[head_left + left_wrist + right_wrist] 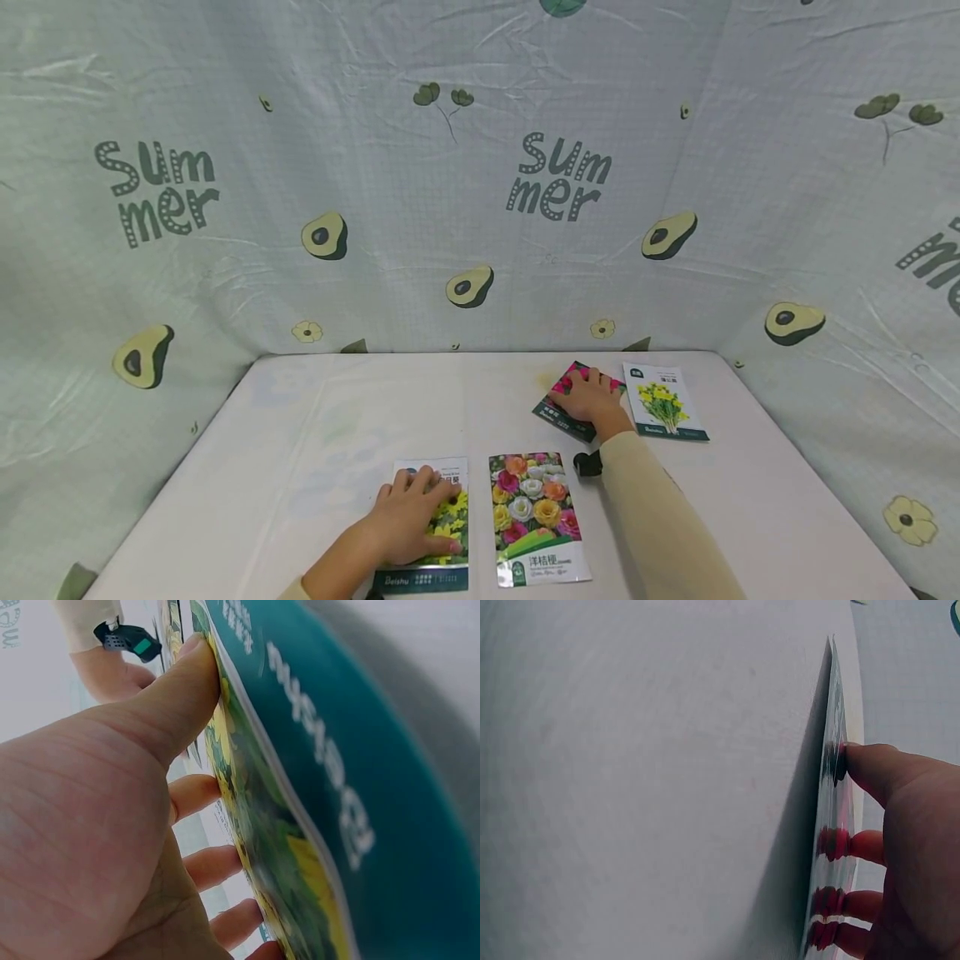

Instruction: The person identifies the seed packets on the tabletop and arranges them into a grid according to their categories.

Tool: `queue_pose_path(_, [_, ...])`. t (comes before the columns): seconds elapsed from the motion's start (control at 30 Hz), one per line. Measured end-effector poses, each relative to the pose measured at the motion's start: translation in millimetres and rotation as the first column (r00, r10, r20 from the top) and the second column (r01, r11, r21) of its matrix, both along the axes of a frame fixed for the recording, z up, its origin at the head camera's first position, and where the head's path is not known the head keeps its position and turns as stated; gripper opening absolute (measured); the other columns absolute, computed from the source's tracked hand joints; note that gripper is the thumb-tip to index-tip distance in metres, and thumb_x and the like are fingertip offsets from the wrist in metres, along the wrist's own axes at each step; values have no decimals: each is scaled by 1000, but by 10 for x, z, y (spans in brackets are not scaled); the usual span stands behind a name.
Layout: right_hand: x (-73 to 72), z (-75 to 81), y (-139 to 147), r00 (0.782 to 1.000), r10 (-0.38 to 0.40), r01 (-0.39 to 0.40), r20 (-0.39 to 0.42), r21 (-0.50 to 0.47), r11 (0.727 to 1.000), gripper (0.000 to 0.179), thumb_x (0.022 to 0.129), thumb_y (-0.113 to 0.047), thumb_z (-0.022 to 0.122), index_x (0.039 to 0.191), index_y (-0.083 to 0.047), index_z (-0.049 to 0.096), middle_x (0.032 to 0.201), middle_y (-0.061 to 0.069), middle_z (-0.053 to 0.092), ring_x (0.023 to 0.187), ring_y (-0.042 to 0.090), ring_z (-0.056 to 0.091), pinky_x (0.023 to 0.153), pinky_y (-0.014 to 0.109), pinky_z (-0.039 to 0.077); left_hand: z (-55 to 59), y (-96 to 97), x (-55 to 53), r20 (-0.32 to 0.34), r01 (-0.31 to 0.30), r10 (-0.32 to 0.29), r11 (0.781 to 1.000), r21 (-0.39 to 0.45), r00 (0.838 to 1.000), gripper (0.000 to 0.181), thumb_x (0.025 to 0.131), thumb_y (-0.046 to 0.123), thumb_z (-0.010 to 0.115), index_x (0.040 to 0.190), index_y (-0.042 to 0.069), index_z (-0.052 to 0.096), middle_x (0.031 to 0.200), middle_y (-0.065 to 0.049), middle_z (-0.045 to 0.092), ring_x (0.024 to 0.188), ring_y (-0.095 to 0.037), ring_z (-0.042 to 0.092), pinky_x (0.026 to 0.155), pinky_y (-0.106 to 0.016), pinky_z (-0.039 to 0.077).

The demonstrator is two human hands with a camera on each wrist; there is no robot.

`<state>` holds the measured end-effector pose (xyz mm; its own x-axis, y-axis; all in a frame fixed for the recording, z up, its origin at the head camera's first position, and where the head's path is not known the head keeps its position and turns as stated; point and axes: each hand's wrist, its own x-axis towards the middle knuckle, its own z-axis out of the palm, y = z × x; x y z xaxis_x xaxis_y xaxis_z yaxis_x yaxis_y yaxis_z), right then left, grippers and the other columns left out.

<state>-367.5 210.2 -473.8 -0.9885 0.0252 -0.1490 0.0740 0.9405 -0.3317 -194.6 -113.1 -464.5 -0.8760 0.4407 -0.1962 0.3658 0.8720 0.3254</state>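
Observation:
My left hand (pixel 408 518) rests spread on a flower seed packet (pixel 423 580) with yellow blooms and a dark teal bottom band, near the front of the table. In the left wrist view, the thumb and fingertips touch the printed face of that packet (pixel 255 787). Farther back on the right, my right hand (pixel 592 397) lies over a tilted seed packet (pixel 564 425) with pink flowers, covering part of it. Seen almost edge-on in the right wrist view, this packet (pixel 831 802) has the thumb and fingertips pressed on its glossy face.
Between the arms lies a packet (pixel 534 512) with multicoloured roselike blooms. Right beside the pink packet is a white packet (pixel 664 402) with yellow flowers. A printed sheet (pixel 465 192) with avocados hangs behind the white table (pixel 360 417). A black wrist device (pixel 588 463) sits by the right sleeve.

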Motion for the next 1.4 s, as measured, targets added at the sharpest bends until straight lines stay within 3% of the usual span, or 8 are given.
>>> queue_pose_path(0.9, [-31, -34, -64, 1000, 11, -11, 1, -23, 1000, 81, 100, -57, 56, 160, -8, 33, 162, 29, 22, 151, 52, 17, 121, 69, 12, -9, -28, -10, 18, 10, -10, 999, 36, 1000, 75, 83, 59, 78, 146, 26, 54, 135, -6, 46, 120, -36, 42, 87, -54, 37])
queue_pose_path(1.4, [-27, -13, -100, 998, 64, -64, 2, -47, 997, 78, 100, -55, 59, 160, -13, 35, 165, 27, 20, 153, 49, 17, 121, 68, 15, -9, -16, -13, 9, 3, -3, 1000, 29, 1000, 75, 82, 59, 78, 146, 25, 54, 136, -6, 46, 120, -37, 42, 89, -57, 37])
